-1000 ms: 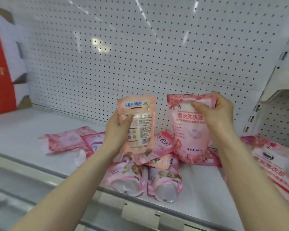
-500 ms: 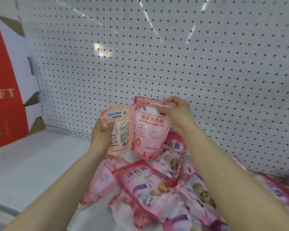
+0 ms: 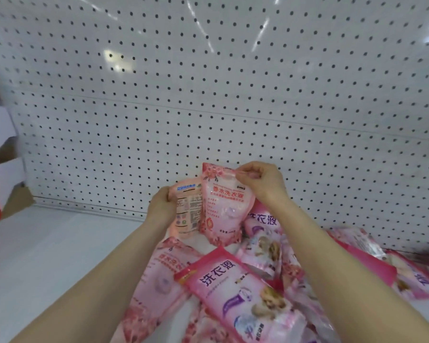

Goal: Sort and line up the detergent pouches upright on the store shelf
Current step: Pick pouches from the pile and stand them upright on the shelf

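Your left hand [image 3: 160,209] grips the peach pouch [image 3: 187,211] and your right hand [image 3: 263,183] pinches the pink pouch [image 3: 224,209] by its top, both upright at twelve o'clock of the heap [image 3: 245,293], so letting go early could tip them onto it.

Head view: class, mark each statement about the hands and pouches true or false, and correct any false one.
1. The left hand holds the peach pouch with its label text facing the camera. True.
2. The right hand pinches the pink flowered pouch at its bottom edge. False: it pinches the top edge.
3. Both held pouches are upright, side by side. True.
4. The loose pouches in front stand in a neat row. False: they lie in an overlapping heap on the shelf.
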{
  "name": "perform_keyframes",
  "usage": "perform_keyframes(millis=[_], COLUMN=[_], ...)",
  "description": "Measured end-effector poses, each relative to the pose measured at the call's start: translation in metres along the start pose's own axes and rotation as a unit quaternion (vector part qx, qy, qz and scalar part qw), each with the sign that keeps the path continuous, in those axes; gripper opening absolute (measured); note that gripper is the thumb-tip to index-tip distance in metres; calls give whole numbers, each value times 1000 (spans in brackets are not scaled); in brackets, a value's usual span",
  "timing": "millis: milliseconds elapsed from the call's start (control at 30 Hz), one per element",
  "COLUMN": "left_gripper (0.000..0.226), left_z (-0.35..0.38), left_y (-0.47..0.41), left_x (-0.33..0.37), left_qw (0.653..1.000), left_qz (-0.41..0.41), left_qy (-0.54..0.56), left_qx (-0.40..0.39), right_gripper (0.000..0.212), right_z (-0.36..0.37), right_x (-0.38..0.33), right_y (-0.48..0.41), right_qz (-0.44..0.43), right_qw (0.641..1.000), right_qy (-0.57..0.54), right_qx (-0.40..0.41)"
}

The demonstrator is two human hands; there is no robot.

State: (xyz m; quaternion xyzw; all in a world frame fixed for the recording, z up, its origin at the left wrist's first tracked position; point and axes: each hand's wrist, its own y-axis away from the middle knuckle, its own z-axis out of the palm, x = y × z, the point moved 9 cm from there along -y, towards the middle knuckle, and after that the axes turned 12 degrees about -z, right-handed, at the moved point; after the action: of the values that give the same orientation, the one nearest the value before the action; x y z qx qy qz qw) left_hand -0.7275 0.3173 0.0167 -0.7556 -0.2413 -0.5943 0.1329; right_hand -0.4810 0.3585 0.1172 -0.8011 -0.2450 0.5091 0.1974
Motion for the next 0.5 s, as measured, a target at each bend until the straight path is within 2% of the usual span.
perform_keyframes(millis=[67,167,233,267,300,367,433,500], left_gripper=[24,40,55,60,63,63,55,46], left_z=[-1,-7,-14,-20,-28,-45,-55,-54], left_y=[2,17,35,44,52,66,79,90], left_x=[3,6,1,-7,-20,-53,-78,-86], left_qw=[999,992,965,938,908,860,849,851], left_qz=[7,32,64,70,60,3,-51,-68], left_qy=[-33,-117,-255,-338,-415,-510,-526,-521], left_qx=[-11,-33,-28,-15,-3,6,-1,-13], right_gripper=[13,33,34,27,19,7,30,47], right_z=[-2,-20,-34,-34,-29,-6,25,48], right_x=[-2,-7,-16,-20,-23,-19,-10,-4], right_y=[4,16,30,38,46,66,94,119], right_qz=[-11,-41,-71,-81,-81,-45,0,10], right_qw=[999,986,966,959,956,945,897,830], right_qy=[39,153,235,264,282,301,340,390], right_qx=[1,49,77,60,20,-117,-284,-397])
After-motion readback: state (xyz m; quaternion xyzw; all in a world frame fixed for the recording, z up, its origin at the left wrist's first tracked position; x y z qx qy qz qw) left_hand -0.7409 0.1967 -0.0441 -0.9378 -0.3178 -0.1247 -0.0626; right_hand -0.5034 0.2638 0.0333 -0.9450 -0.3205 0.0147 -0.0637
